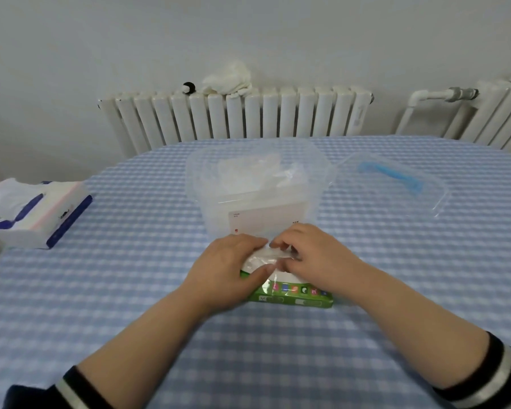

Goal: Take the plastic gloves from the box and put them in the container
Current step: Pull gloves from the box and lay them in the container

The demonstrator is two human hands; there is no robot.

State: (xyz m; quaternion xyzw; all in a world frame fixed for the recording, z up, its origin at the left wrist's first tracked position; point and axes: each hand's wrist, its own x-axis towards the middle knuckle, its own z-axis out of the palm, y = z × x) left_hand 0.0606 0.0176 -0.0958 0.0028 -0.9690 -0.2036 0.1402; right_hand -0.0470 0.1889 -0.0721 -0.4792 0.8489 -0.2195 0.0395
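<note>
Your left hand and right hand both pinch a thin clear plastic glove between curled fingers, right on top of the green box, which sits on the checked tablecloth. How much of the glove is still inside the box is hard to tell. Just behind the box stands the clear container with crumpled plastic gloves inside; its lid lies to the container's right, and a tissue pack well to its left.
</note>
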